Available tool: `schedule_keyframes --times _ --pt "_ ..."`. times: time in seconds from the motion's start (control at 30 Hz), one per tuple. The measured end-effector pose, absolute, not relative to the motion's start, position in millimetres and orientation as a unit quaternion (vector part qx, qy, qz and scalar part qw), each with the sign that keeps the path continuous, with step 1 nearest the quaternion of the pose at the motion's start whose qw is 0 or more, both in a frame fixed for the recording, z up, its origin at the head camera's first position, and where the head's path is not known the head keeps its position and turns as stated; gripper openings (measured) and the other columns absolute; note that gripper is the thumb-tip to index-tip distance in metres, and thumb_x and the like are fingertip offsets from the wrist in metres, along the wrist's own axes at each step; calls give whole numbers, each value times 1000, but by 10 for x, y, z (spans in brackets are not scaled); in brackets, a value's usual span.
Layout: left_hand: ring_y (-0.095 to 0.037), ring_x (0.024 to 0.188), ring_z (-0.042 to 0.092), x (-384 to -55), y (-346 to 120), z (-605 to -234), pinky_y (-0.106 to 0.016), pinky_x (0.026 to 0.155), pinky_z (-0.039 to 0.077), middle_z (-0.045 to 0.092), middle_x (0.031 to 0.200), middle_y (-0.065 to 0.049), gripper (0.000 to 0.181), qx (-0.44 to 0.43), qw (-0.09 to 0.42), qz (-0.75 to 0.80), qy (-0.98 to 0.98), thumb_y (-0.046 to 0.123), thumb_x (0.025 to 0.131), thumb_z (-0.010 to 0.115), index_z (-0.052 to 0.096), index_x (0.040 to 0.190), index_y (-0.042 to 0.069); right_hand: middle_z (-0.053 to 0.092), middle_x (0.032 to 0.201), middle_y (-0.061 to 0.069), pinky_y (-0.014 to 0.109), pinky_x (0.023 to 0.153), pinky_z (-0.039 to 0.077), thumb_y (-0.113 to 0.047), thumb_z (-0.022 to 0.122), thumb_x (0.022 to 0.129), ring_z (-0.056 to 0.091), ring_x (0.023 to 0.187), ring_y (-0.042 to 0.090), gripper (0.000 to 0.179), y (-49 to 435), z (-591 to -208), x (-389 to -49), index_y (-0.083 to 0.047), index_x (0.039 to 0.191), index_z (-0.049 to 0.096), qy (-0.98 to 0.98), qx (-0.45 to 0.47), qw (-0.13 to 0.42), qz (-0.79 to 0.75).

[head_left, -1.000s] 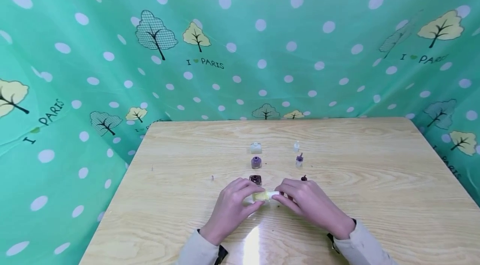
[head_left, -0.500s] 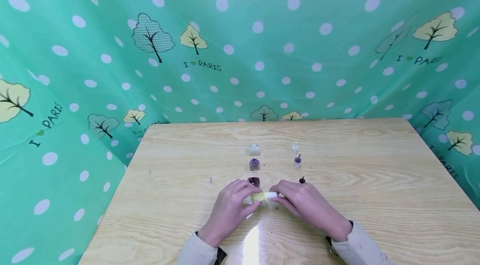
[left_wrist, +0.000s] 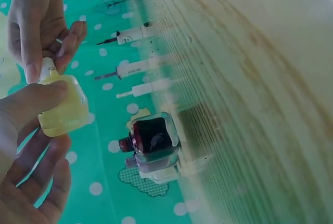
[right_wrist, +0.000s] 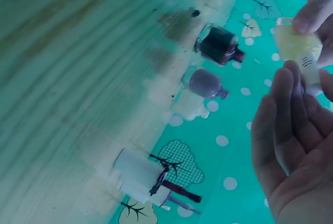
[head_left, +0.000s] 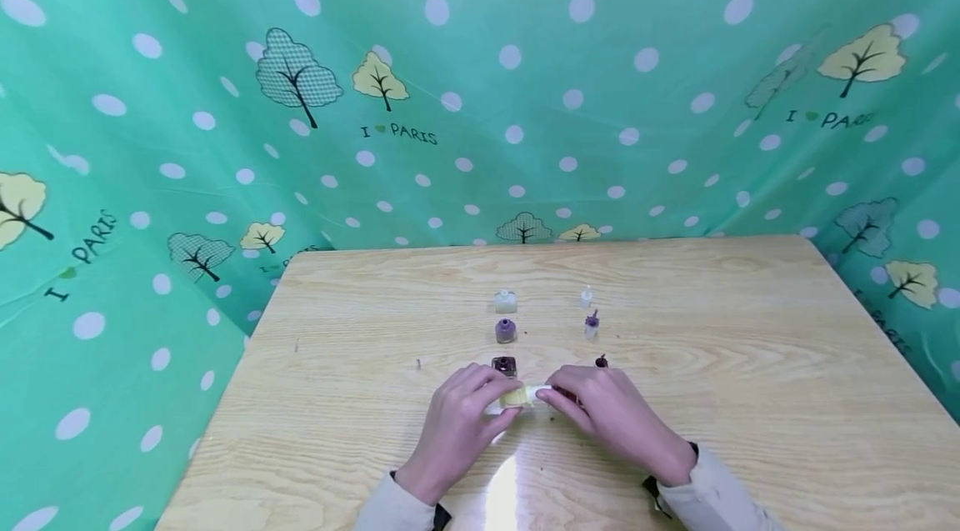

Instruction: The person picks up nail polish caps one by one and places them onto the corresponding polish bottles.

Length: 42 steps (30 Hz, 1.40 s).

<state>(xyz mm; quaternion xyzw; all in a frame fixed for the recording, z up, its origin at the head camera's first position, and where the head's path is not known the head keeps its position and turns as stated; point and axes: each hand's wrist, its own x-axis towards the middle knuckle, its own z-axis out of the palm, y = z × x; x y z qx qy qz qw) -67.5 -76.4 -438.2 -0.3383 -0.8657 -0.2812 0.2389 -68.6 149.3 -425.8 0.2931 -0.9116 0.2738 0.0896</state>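
My left hand holds a small nail polish bottle of pale yellow polish, lying sideways above the table, thumb on its flat face. Its white cap points right, and the fingers of my right hand pinch it. In the left wrist view the cap is against the bottle's neck. Just beyond my hands stands a dark red polish bottle. Behind it are a purple one and a whitish one, all without caps.
To the right stand several brush caps with bristles up: one with whitish bristles, one purple-tipped, and one dark-tipped, partly hidden by my right hand. Small specks lie on the wooden table. A green dotted cloth hangs behind.
My right fingers have shifted slightly on the white cap, while the left hand keeps hold of the yellow bottle. The head view has drifted a little; the standing bottles and caps stay put.
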Motion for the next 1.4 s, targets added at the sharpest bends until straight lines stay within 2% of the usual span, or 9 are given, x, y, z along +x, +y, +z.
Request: schedule_keyframes --times 0.1,0.37,0.6,0.8,0.97,1.17,1.4 --pt "-4 84 63 -664 -765 -4374 -15 77 52 71 94 9 34 -333 234 -282 -869 16 70 89 75 101 16 63 76 -18 14 55 45 -35 59 100 48 61 -10 23 1480 -4246 -679 -22 86 73 -914 281 81 282" --pt "-7 87 66 -647 -743 -4377 -24 81 56 72 98 6 37 -336 227 -283 -869 16 70 88 74 104 16 64 78 -18 14 56 46 -34 61 98 48 62 -9 19 1477 -4237 -642 -23 89 72 -913 268 78 297" --pt "-8 90 67 -620 -747 -4364 -26 82 56 75 99 4 33 -318 220 -283 -878 16 71 88 75 101 15 56 73 -23 13 54 43 -38 62 97 46 60 -9 17 1465 -4207 -614 -24 89 70 -907 272 69 314" --pt "-9 90 68 -607 -792 -4385 -28 85 57 75 98 3 34 -293 197 -294 -888 17 70 89 75 101 15 64 85 -18 13 57 46 -38 69 92 53 69 -6 17 1501 -4217 -594 -23 100 70 -901 283 92 316" --pt "-11 93 70 -615 -821 -4393 -31 87 58 75 99 2 35 -289 181 -309 -888 17 72 88 73 103 14 70 98 -10 21 68 55 -37 71 90 63 82 3 21 1536 -4246 -590 -22 105 70 -898 291 113 310" --pt "-13 93 70 -605 -847 -4411 -28 86 59 74 101 0 33 -287 129 -343 -885 12 75 85 71 105 11 68 104 -12 27 77 58 -35 72 90 64 90 4 22 1577 -4281 -581 -23 108 70 -902 286 107 305" --pt "-14 91 70 -603 -859 -4446 -24 83 59 73 103 -2 28 -271 66 -352 -893 10 79 81 70 105 8 68 103 -11 25 75 58 -32 73 89 63 89 3 22 1639 -4316 -566 -20 107 71 -908 280 86 301"
